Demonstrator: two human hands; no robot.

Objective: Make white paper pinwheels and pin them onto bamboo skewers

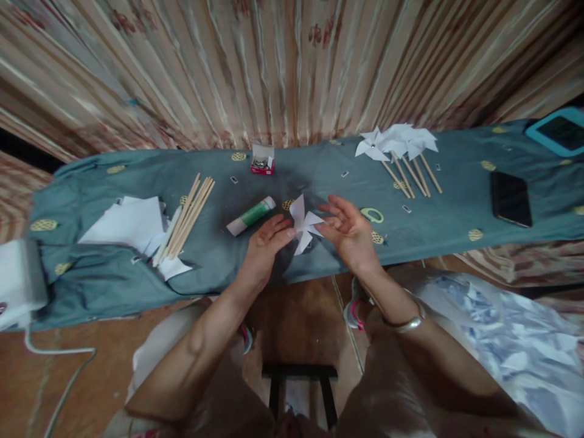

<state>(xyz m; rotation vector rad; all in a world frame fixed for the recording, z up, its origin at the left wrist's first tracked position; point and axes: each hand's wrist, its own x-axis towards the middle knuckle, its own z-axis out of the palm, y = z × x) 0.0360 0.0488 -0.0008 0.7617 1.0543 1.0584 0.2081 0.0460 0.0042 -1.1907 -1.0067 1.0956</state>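
Note:
A white paper pinwheel (300, 226) with folded blades is held above the front part of the cloth-covered table. My left hand (263, 246) pinches its left side between thumb and fingers. On the other side, my right hand (350, 237) grips a blade at the thumb, its other fingers loosely extended. No stick shows on this pinwheel. Beside my left hand lies a green and white tube (252, 215). Just past my right hand is a yellow-green ring-shaped handle (373, 215); the rest of that tool is hidden or unclear.
An opened small red box (263, 163) of metal pieces stands at the back. Wooden sticks (194, 213) and white paper sheets (130, 222) lie left. Several pinwheels on sticks (401, 143), a phone (511, 198) and a blue-framed tablet (559, 132) lie right. A white device (22, 280) sits far left.

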